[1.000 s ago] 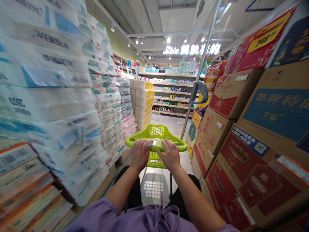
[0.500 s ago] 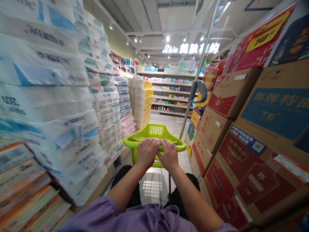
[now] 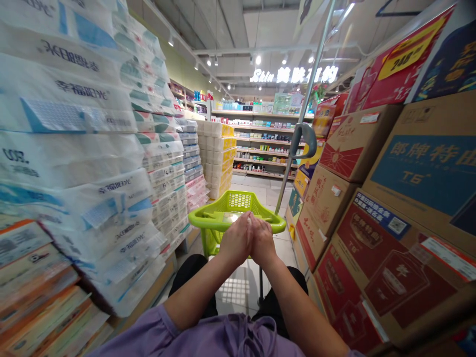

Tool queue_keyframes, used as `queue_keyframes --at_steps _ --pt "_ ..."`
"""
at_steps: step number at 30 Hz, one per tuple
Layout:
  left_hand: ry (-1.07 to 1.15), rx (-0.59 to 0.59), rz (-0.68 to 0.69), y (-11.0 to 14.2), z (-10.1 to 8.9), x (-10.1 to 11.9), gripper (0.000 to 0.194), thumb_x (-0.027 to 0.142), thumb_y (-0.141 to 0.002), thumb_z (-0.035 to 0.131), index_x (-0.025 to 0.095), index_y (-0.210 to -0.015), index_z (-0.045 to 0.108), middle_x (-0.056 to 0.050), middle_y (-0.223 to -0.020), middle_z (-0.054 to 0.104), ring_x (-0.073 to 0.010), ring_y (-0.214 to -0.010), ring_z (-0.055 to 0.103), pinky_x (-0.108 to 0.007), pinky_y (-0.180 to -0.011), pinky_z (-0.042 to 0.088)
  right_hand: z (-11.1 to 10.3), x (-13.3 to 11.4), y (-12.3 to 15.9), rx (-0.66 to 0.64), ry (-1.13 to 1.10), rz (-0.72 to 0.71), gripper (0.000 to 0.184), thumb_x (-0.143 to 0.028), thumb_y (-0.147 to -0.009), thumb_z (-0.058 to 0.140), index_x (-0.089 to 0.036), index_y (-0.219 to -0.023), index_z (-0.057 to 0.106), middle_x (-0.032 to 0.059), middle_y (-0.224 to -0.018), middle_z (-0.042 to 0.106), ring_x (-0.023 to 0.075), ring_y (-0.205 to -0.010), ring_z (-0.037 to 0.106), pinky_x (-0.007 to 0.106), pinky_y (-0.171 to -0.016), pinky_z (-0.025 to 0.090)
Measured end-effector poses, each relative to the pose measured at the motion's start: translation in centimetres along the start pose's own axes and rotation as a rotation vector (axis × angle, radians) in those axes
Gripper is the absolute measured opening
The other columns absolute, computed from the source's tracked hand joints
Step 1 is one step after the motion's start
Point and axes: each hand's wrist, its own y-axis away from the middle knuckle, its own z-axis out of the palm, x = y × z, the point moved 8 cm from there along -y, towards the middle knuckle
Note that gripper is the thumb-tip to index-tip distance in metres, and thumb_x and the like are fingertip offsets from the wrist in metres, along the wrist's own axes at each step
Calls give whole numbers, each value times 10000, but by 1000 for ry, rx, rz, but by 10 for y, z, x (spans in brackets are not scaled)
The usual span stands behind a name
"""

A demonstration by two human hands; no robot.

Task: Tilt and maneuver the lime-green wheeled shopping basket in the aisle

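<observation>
Here, nearest the camera, a purple top [image 3: 208, 337] fills the bottom edge, cut off by the frame. Both forearms reach forward and meet: the left hand [image 3: 236, 241] and right hand [image 3: 262, 241] are pressed together palm to palm, so what, if anything, lies between them is hidden, and I cannot tell whether either grips something. They sit just over the near rim of the green cart [image 3: 215, 223], seemingly touching it, and cover the middle of that rim. The cart's inside is hard to make out. A grey pole [image 3: 297, 144] rises at its right. Tissue packs [image 3: 74, 163] wall the left, cartons [image 3: 390, 198] the right; shelves [image 3: 260, 148] stand far off.
</observation>
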Motion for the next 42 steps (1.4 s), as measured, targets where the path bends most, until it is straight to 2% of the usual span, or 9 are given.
queue_keyframes --at_steps 6,9,13,20,25,29,33,38,42 --pt "-274 0 -48 -19 -14 -30 359 295 -973 341 175 -1244 545 -103 -1250 633 -253 -1171 557 -425 -990 410 3 7 -4 -43 1 57 542 -134 -771 491 -119 -1313 488 175 -1362 510 282 -1240 489 450 -1028 371" --pt "-366 -100 -82 -23 -2 -44 384 367 -976 344 209 -1257 554 -88 -1284 616 -280 -1189 531 -464 -970 400 -5 20 -10 -40 -53 125 610 -50 -734 437 -140 -1336 470 150 -1409 462 261 -1275 469 415 -1027 402" --pt "-415 -160 -22 -17 12 -41 387 437 -958 374 273 -1248 570 -53 -1284 614 -306 -1193 504 -499 -941 383 -8 30 -13 -37 -108 142 632 -7 -729 400 -177 -1330 493 128 -1425 441 252 -1278 466 418 -1030 426" --pt "-428 -150 -13 -15 16 -40 362 293 -953 377 268 -1260 566 -51 -1273 619 -291 -1193 499 -488 -929 380 1 -6 -7 -114 -44 29 618 -127 -746 547 -170 -1360 494 150 -1465 386 356 -1398 258 573 -1099 304" --pt "-439 -140 1 -14 16 -43 372 296 -964 352 244 -1256 576 -59 -1278 622 -291 -1201 506 -490 -943 383 0 -14 -13 -59 -174 -72 489 -136 -867 429 -165 -1351 494 121 -1310 561 239 -1296 434 482 -1112 358" --pt "-449 -146 -3 -13 16 -44 379 300 -960 361 236 -1268 572 -68 -1283 621 -297 -1214 501 -496 -947 380 -6 -10 -13 27 -226 -129 424 -107 -822 463 -195 -1214 599 96 -1194 630 219 -1179 536 479 -1095 388" --pt "-440 -133 3 -13 16 -45 380 288 -958 351 236 -1258 580 -49 -1291 620 -289 -1206 505 -486 -948 372 -18 1 -8 12 -251 -169 365 -82 -780 477 -209 -1064 668 77 -1123 663 210 -1119 576 457 -1065 419" --pt "-411 -111 5 -14 15 -43 370 287 -941 376 236 -1239 590 -54 -1277 629 -284 -1187 513 -474 -939 364 -40 39 4 40 -168 -35 341 -105 -798 468 -197 -1051 678 91 -1162 663 218 -1115 594 442 -992 465" --pt "-400 -93 -11 -16 16 -41 369 286 -934 377 238 -1226 599 -63 -1258 639 -290 -1183 514 -483 -937 356 -32 40 5 63 -66 55 389 -135 -800 461 -158 -1139 650 133 -1194 644 249 -1138 576 464 -994 454"
